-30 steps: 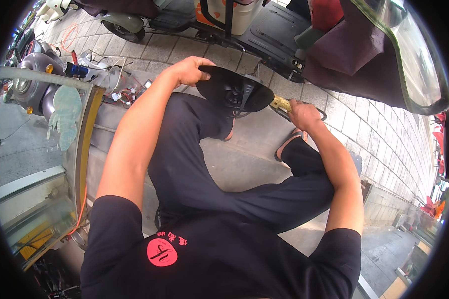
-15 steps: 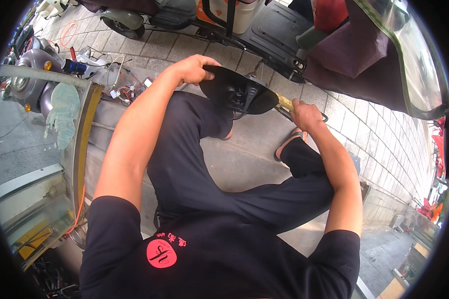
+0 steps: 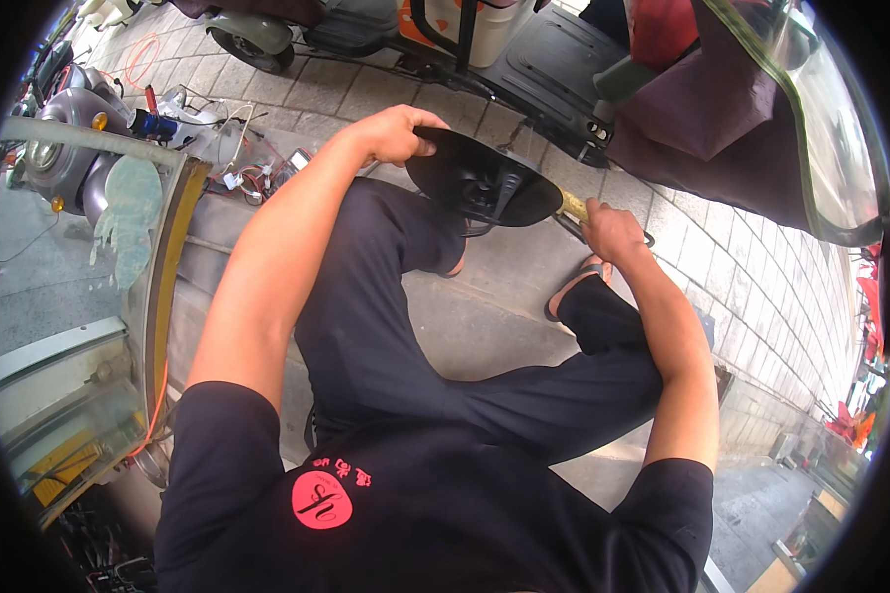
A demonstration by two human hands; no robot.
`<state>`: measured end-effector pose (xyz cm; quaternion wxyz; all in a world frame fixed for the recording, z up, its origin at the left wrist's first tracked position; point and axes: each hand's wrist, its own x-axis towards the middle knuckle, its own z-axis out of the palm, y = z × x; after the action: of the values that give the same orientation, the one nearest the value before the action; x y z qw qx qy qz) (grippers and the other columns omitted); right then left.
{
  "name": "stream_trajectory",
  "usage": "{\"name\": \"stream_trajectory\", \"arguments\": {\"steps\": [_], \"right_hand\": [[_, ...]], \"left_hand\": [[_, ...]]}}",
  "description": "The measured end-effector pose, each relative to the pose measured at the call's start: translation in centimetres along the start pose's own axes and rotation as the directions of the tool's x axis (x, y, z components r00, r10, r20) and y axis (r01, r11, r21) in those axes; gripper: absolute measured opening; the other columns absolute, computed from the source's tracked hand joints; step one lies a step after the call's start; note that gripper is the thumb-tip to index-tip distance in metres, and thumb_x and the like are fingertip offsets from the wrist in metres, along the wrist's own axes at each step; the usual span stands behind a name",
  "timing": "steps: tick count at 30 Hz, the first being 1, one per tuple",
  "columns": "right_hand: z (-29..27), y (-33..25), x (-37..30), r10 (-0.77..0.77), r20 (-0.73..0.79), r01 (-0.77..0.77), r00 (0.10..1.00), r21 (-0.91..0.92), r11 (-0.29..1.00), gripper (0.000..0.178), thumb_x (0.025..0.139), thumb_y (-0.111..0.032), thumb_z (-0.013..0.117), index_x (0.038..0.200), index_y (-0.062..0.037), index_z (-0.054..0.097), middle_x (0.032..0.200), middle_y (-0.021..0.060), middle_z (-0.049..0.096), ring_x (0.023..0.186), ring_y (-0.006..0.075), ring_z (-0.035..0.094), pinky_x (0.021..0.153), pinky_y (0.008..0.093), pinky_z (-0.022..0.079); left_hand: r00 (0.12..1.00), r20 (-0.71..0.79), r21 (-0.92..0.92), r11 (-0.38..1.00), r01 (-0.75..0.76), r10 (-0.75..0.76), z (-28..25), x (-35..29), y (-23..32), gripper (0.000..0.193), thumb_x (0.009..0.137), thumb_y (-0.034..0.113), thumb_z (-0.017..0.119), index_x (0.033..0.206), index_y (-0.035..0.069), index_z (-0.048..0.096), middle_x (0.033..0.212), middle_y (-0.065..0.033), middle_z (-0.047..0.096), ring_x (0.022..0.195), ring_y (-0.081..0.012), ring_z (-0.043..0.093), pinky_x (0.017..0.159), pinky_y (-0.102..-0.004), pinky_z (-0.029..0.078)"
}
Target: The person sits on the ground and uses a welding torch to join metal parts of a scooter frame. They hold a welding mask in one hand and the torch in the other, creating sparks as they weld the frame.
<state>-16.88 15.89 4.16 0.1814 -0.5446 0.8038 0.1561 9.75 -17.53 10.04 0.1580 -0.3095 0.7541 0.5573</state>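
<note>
A shallow black oval shell (image 3: 455, 173), its hollow side showing a bracket-like fitting, is held out in front of my knees. My left hand (image 3: 398, 135) is closed on its far left rim, the thumb over the edge. At its right end a yellowish bar (image 3: 574, 205) sticks out, and my right hand (image 3: 613, 231) is closed round that bar. A thin dark loop shows beyond my right fist; whether it joins the bar is hidden by the fingers. The shell is tilted, left end farther away.
A three-wheeled vehicle (image 3: 549, 69) with a flat black footboard stands just ahead. Left are loose wires (image 3: 257, 183), a grey scooter body (image 3: 64, 138) and a glass case with a yellow edge (image 3: 173, 237). Paving (image 3: 722, 262) stretches to the right.
The shell and both hands sit slightly farther right in the view, as do the surroundings. Both grips look the same.
</note>
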Motion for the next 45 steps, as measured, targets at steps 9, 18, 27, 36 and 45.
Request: {"name": "stream_trajectory", "arguments": {"steps": [9, 18, 27, 36, 45], "right_hand": [[-0.3, 0.0, 0.1, 0.000, 0.008, 0.000, 1.000, 0.020, 1.000, 0.033, 0.098, -0.027, 0.063, 0.116, -0.0015, 0.053, 0.108, 0.0228, 0.071, 0.099, 0.0418, 0.071, 0.090, 0.0501, 0.056], [-0.7, -0.4, 0.1, 0.022, 0.022, -0.022, 1.000, 0.025, 0.999, 0.034, 0.099, -0.027, 0.059, 0.119, -0.0004, 0.055, 0.108, 0.0244, 0.072, 0.099, 0.0426, 0.071, 0.089, 0.0510, 0.056], [-0.2, 0.0, 0.5, 0.019, 0.051, -0.017, 0.999, -0.041, 0.999, 0.040, 0.097, -0.027, 0.057, 0.127, 0.0005, 0.056, 0.106, 0.0255, 0.073, 0.094, 0.0420, 0.073, 0.086, 0.0506, 0.057], [-0.4, -0.4, -0.3, -0.107, -0.050, 0.103, 0.993, -0.067, 0.992, 0.034, 0.097, -0.029, 0.065, 0.114, -0.0026, 0.053, 0.103, 0.0206, 0.071, 0.091, 0.0389, 0.073, 0.082, 0.0491, 0.058], [1.0, 0.7, 0.1, -0.077, -0.068, 0.071, 0.995, -0.078, 0.994, 0.032, 0.097, -0.030, 0.065, 0.111, -0.0027, 0.054, 0.099, 0.0204, 0.072, 0.091, 0.0386, 0.074, 0.082, 0.0485, 0.058]], "left_hand": [[1.000, 0.002, -0.010, 1.000, -0.006, 0.006, 0.1, 0.2, 0.0, 0.039, 0.099, 0.008, 0.068, 0.137, 0.018, 0.068, 0.120, 0.0010, 0.072, 0.101, -0.0129, 0.066, 0.078, -0.0308, 0.056], [0.999, -0.026, -0.065, 0.997, -0.044, 0.042, 0.3, 0.2, 0.5, 0.040, 0.098, 0.008, 0.069, 0.138, 0.016, 0.067, 0.120, 0.0002, 0.072, 0.101, -0.0132, 0.066, 0.076, -0.0299, 0.057], [0.999, -0.025, -0.149, 0.988, -0.049, 0.046, 0.1, 0.7, -0.4, 0.042, 0.097, 0.007, 0.069, 0.138, 0.019, 0.067, 0.119, 0.0017, 0.072, 0.105, -0.0144, 0.066, 0.085, -0.0363, 0.056], [0.999, 0.036, -0.048, 0.999, 0.008, -0.007, 0.0, -0.1, -0.3, 0.039, 0.098, 0.007, 0.070, 0.135, 0.017, 0.069, 0.119, 0.0002, 0.072, 0.102, -0.0130, 0.066, 0.077, -0.0307, 0.057], [0.998, 0.051, -0.050, 0.998, 0.033, -0.031, 0.3, -0.1, 0.2, 0.039, 0.099, 0.007, 0.069, 0.136, 0.018, 0.068, 0.119, 0.0010, 0.072, 0.102, -0.0127, 0.066, 0.077, -0.0303, 0.057]]}}
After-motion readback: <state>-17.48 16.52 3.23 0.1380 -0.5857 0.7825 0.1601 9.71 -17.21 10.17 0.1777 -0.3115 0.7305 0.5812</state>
